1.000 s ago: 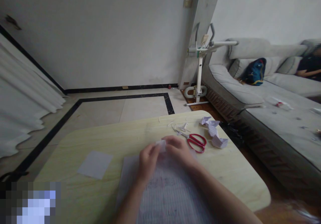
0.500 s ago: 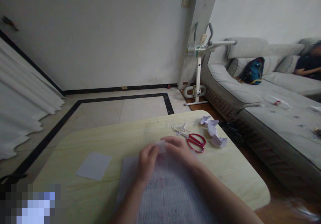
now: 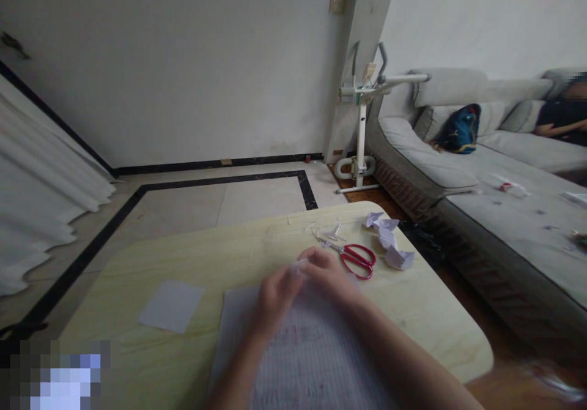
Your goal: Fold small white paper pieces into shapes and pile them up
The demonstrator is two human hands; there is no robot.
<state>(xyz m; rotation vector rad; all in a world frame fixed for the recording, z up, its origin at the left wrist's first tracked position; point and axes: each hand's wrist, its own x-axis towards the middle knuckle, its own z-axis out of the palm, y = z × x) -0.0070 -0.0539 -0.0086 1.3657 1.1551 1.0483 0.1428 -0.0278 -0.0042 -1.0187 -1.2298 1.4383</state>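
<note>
Between my two hands is a small folded piece of white paper, mostly hidden by the fingers. My left hand is closed on its near left side, somewhat blurred. From the right, my right hand pinches the same piece. Both hands are over a large sheet of lined paper covered with writing. Red-handled scissors lie just beyond my right hand, blades pointing left. Thin paper scraps are scattered by the blades. A square of white paper lies flat to the left.
Folded paper shapes sit near the right edge of the wooden table. A grey sofa runs along the right, with a blue backpack and a seated person. White exercise equipment stands behind the table.
My left hand has shifted right, closer to my right hand. Less of the small folded paper shows between the fingers. The scissors and scraps lie as before.
</note>
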